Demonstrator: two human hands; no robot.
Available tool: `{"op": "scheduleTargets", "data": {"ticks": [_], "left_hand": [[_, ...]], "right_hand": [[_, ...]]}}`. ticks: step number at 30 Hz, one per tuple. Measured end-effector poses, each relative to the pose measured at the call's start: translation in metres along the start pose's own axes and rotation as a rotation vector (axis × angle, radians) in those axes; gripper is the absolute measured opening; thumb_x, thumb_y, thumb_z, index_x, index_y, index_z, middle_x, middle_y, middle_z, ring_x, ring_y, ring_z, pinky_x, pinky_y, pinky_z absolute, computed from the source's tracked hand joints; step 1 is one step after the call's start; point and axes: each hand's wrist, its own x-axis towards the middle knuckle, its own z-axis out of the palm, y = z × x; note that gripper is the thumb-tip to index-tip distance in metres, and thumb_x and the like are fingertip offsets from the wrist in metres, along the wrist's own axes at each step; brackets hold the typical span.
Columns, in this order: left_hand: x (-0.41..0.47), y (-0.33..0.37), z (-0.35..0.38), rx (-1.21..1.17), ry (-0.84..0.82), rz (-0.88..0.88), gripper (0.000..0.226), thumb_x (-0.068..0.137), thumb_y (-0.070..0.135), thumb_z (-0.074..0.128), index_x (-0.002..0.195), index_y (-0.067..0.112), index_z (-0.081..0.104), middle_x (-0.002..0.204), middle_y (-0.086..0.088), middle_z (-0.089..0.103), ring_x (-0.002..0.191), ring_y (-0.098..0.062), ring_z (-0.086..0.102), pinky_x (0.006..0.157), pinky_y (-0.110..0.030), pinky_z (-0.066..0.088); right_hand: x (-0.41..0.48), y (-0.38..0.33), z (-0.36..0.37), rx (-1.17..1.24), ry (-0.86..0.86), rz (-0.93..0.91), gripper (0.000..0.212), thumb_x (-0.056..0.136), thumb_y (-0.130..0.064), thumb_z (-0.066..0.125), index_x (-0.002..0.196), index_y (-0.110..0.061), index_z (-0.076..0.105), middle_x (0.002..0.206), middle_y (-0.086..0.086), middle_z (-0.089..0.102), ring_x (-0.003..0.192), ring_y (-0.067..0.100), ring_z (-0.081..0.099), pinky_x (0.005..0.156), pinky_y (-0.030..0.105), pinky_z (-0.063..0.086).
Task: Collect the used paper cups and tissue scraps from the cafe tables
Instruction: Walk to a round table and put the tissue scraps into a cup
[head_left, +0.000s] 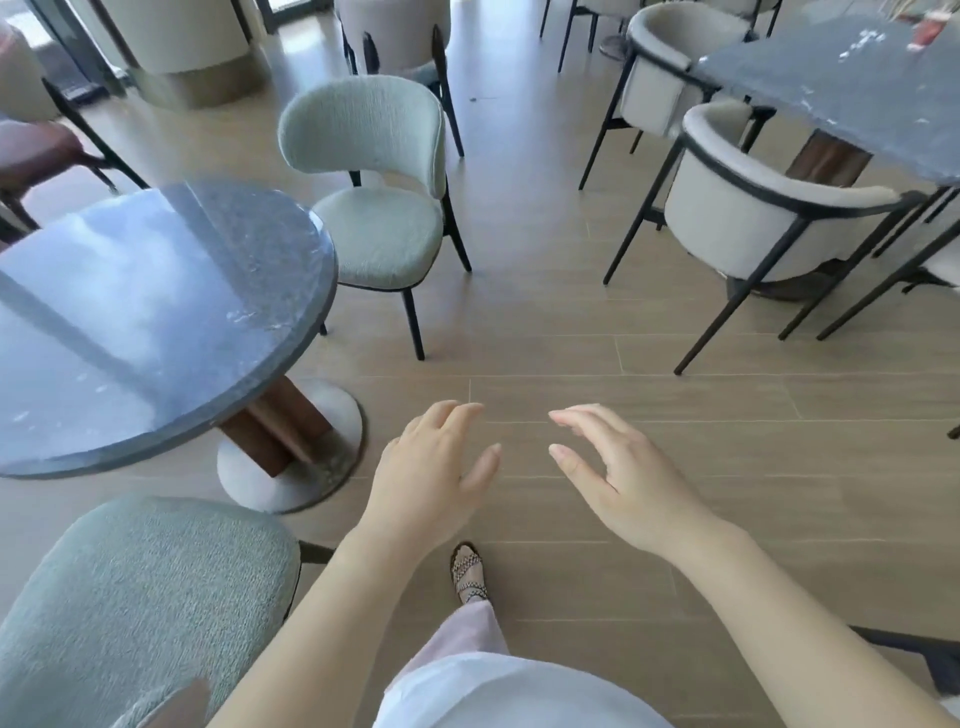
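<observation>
Head view: round tabletop (156, 312) shows no cups or tissue. Right of it, left hand (431, 478) and right hand (623, 483), fingers spread, holding nothing. Far right, blurred reddish item (929, 32), maybe a cup; that distant, we could overlook it.

Left hand (431, 483) and right hand (623, 478) outstretched, fingers (576, 415) relaxed, holding nothing
</observation>
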Motion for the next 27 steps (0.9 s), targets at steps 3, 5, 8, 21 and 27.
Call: {"op": "scheduleTargets", "data": {"ticks": [3, 5, 8, 21, 27], "left_hand": [[0.076, -0.020, -0.025, 0.013, -0.007, 0.012, 0.048, 0.089, 0.048, 0.043, 0.132, 0.027, 0.040, 0.136, 0.006, 0.042, 0.123, -0.018, 0.042, 0.094, -0.037, 0.042], [0.124, -0.029, -0.039, 0.020, 0.010, 0.033, 0.048, 0.089, 0.048, 0.043, 0.132, 0.027, 0.040, 0.136, 0.006, 0.043, 0.123, -0.018, 0.043, 0.095, -0.036, 0.041], [0.187, -0.042, -0.052, 0.044, 0.009, 0.060, 0.045, 0.090, 0.048, 0.041, 0.129, 0.027, 0.042, 0.134, 0.007, 0.045, 0.120, -0.018, 0.045, 0.093, -0.037, 0.042], [0.430, -0.068, -0.052, 0.034, -0.016, 0.098, 0.043, 0.090, 0.047, 0.043, 0.127, 0.025, 0.045, 0.133, 0.007, 0.043, 0.121, -0.018, 0.043, 0.093, -0.038, 0.042], [0.586, -0.050, -0.052, 0.051, -0.043, 0.106, 0.042, 0.092, 0.048, 0.039, 0.125, 0.025, 0.047, 0.133, 0.008, 0.043, 0.120, -0.018, 0.043, 0.092, -0.037, 0.042]], "right_hand": [[0.075, 0.001, -0.012, -0.001, -0.006, 0.008, 0.037, 0.092, -0.042, 0.043, 0.126, -0.026, 0.048, 0.126, -0.016, 0.047, 0.116, 0.001, 0.043, 0.083, 0.017, 0.035], [0.123, 0.002, -0.019, 0.001, 0.011, -0.002, 0.038, 0.092, -0.041, 0.043, 0.126, -0.025, 0.048, 0.126, -0.016, 0.047, 0.117, 0.000, 0.042, 0.086, 0.016, 0.034], [0.186, 0.006, -0.026, 0.031, 0.031, 0.002, 0.039, 0.092, -0.042, 0.044, 0.126, -0.024, 0.048, 0.127, -0.014, 0.046, 0.118, 0.003, 0.042, 0.084, 0.021, 0.040], [0.419, 0.083, -0.052, 0.051, 0.070, -0.019, 0.036, 0.092, -0.038, 0.046, 0.124, -0.020, 0.051, 0.124, -0.010, 0.049, 0.115, 0.005, 0.042, 0.083, 0.018, 0.035], [0.555, 0.147, -0.108, 0.088, 0.051, 0.007, 0.035, 0.092, -0.038, 0.046, 0.123, -0.023, 0.050, 0.120, -0.014, 0.048, 0.110, 0.003, 0.045, 0.077, 0.008, 0.040]]}}
